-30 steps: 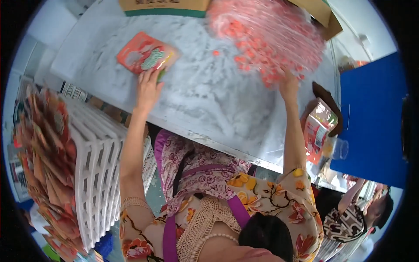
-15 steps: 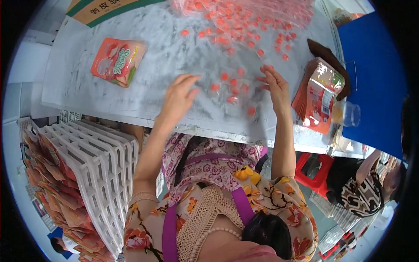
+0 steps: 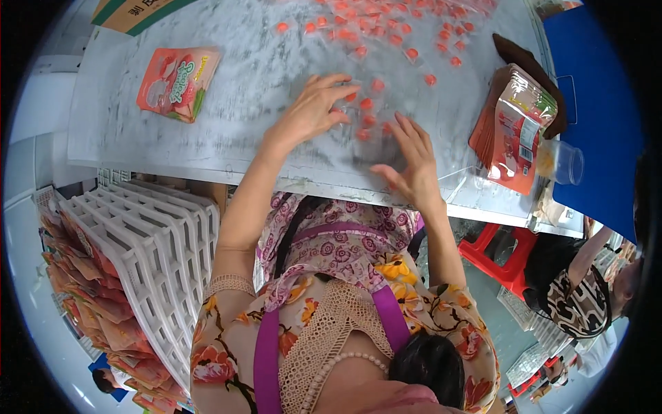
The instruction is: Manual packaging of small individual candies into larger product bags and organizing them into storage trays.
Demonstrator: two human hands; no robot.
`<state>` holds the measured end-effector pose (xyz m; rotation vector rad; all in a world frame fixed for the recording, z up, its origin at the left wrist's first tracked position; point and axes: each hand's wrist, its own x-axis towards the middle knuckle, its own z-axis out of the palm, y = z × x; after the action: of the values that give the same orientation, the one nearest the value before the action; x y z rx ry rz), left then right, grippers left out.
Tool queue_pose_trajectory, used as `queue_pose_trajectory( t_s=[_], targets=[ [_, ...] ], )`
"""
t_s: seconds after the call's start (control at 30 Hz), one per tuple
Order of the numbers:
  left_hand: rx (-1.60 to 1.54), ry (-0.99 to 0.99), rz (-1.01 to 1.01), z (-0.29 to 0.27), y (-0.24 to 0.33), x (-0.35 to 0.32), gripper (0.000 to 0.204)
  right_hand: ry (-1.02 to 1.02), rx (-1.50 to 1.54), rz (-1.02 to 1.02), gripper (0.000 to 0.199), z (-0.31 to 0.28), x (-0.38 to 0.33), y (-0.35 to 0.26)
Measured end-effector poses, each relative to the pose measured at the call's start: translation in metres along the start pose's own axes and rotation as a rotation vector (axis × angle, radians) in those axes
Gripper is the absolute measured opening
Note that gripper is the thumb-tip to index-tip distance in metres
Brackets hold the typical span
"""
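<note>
Both hands have drawn nearer the bench (image 3: 207, 138) edge. From left: a lone pouch (image 3: 178, 81); left hand (image 3: 310, 114) and right hand (image 3: 410, 162), fingers spread flat, gripping nothing, corralling candies (image 3: 365, 103); stacked pouches (image 3: 514, 127) within reach.

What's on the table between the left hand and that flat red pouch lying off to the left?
Nothing: in the head view only bare grey tabletop lies between the left hand and the red pouch.

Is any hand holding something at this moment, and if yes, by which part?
Nothing is held. The left hand and the right hand lie spread, fingers open, over the small wrapped red candies on the table, touching but not gripping them.
</note>
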<state>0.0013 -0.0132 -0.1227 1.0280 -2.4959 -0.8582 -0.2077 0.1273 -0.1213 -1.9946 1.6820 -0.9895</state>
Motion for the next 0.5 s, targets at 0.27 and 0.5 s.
queue_pose_trajectory(
  t_s=[0.27, 0.5],
  targets=[
    [0.102, 0.122, -0.048, 0.007, -0.008, -0.001, 0.041, -0.180, -0.039, -0.147, 0.062, 0.027, 0.034, 0.020],
    [0.348, 0.127, 0.307, 0.028, 0.012, 0.035, 0.043, -0.327, 0.046, -0.126, 0.049, -0.021, 0.009, 0.030]
  ],
)
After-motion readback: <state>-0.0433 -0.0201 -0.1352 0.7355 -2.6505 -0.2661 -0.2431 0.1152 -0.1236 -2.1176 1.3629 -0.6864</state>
